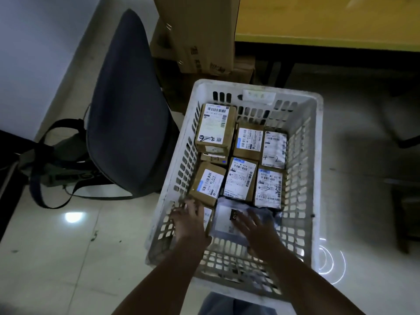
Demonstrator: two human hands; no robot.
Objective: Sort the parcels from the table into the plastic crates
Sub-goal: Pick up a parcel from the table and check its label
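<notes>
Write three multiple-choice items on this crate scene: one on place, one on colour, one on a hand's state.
1. Where is the chair?
A. left of the crate
B. inside it
C. on the table

2. What colour is the crate?
A. red
B. white
C. green

3. What is the right hand doing?
A. gripping the rim
B. hanging outside
C. lying flat on the grey bag

Key: 1 A, the chair stands at the crate's left wall; 2 B, its slotted walls are white; 3 C, its fingers spread over the bag.
</notes>
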